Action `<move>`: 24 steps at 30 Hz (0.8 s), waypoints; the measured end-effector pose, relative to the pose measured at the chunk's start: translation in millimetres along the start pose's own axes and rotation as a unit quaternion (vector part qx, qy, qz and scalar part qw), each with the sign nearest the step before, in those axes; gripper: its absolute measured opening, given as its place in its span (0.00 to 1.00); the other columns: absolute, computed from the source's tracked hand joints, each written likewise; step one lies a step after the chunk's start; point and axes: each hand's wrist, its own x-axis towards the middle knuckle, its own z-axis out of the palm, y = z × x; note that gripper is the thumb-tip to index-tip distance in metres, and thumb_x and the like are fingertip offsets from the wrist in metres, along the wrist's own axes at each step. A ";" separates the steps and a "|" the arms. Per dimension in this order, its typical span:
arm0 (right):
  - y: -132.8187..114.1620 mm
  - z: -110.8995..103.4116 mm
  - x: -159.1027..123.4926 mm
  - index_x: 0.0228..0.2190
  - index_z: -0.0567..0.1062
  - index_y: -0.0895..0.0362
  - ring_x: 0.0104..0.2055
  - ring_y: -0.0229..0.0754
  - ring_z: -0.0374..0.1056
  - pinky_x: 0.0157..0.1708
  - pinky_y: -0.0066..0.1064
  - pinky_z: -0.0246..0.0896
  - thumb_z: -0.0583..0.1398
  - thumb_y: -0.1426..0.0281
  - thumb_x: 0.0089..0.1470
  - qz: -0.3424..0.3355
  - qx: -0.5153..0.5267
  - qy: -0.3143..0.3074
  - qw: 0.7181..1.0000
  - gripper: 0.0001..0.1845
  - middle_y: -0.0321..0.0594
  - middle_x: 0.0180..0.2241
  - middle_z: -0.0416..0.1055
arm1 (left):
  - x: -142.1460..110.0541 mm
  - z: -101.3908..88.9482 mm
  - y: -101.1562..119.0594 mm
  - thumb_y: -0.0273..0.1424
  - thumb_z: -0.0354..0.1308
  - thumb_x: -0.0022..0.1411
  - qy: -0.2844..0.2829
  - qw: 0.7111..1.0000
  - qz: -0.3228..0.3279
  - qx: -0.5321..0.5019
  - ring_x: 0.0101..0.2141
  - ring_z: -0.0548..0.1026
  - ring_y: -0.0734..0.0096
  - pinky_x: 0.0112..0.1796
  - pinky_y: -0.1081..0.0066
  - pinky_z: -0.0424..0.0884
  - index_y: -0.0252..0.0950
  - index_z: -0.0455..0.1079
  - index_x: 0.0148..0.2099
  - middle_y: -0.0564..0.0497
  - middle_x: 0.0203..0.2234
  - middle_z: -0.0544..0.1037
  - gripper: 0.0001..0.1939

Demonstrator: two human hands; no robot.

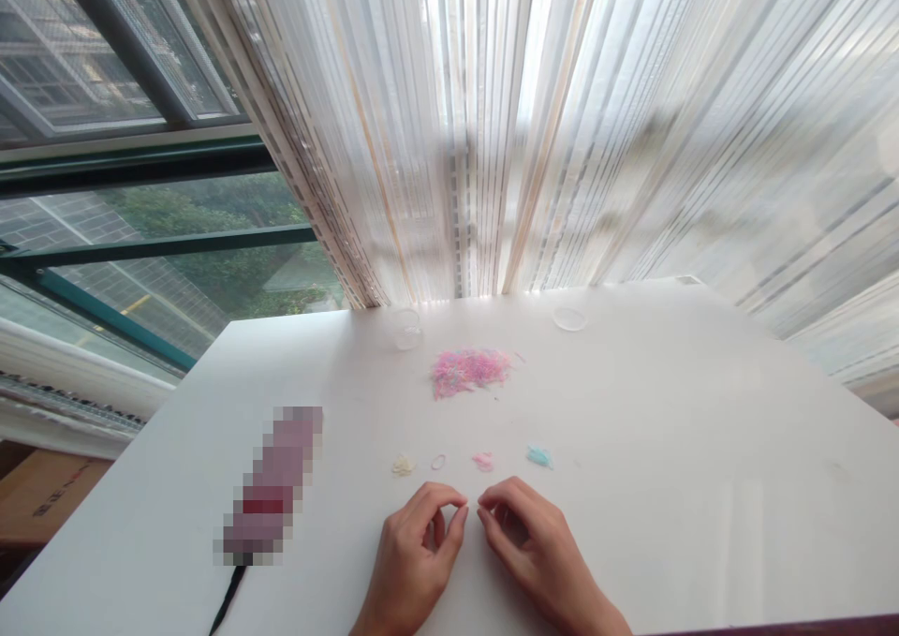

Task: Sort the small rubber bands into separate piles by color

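Bottom centre of frame: left hand (pixel 416 547) and right hand (pixel 539 547), thumb and index tips close together on each; cannot tell if anything is pinched. Pink pile (pixel 483 461) just above; multicoloured heap (pixel 469 374) just below frame centre

Probably a home: striped curtains (pixel 484 149) are hanging along the far edge of a white table (pixel 674 411), a window (pixel 133 166) is showing greenery (pixel 189 213) beyond the far left corner, and a cardboard box (pixel 49 497) is sitting beyond the left edge.
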 end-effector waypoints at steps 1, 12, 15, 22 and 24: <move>-0.1 0.0 0.0 0.35 0.72 0.54 0.30 0.37 0.69 0.33 0.26 0.66 0.57 0.73 0.61 0.000 -0.002 -0.001 1.000 0.04 0.36 0.31 0.72 | -0.1 0.0 0.0 0.29 0.55 0.68 0.000 1.000 0.000 -0.002 0.23 0.70 0.77 0.26 0.78 0.70 0.38 0.70 0.42 0.51 0.31 0.77 0.04; -2.8 -0.3 1.7 0.34 0.73 0.54 0.30 0.37 0.69 0.32 0.26 0.67 0.57 0.72 0.62 -0.005 -0.004 0.001 1.000 0.05 0.37 0.29 0.72 | 1.1 -1.2 0.9 0.28 0.55 0.67 -0.007 1.000 0.011 -0.003 0.23 0.71 0.77 0.25 0.79 0.69 0.38 0.70 0.41 0.52 0.30 0.77 0.04; -3.1 -0.3 2.0 0.34 0.73 0.54 0.29 0.37 0.69 0.32 0.26 0.67 0.57 0.72 0.62 -0.008 -0.006 0.005 1.000 0.05 0.37 0.29 0.72 | 1.1 -1.6 1.4 0.29 0.55 0.67 -0.008 1.000 0.012 -0.001 0.22 0.71 0.77 0.25 0.79 0.69 0.38 0.71 0.42 0.52 0.30 0.77 0.04; -2.4 -1.1 1.4 0.34 0.73 0.54 0.30 0.37 0.70 0.32 0.26 0.67 0.57 0.73 0.61 -0.009 -0.002 0.001 1.000 0.05 0.37 0.30 0.72 | 1.9 -1.9 2.0 0.30 0.56 0.67 -0.015 1.000 0.010 0.005 0.22 0.71 0.77 0.24 0.79 0.69 0.38 0.72 0.40 0.53 0.28 0.77 0.04; -2.2 -1.3 1.3 0.34 0.73 0.54 0.30 0.37 0.70 0.33 0.26 0.67 0.57 0.74 0.61 -0.009 0.000 0.000 1.000 0.05 0.37 0.30 0.72 | 2.1 -1.9 1.9 0.30 0.55 0.67 -0.020 1.000 0.009 0.008 0.22 0.71 0.77 0.24 0.79 0.68 0.38 0.72 0.39 0.53 0.28 0.77 0.05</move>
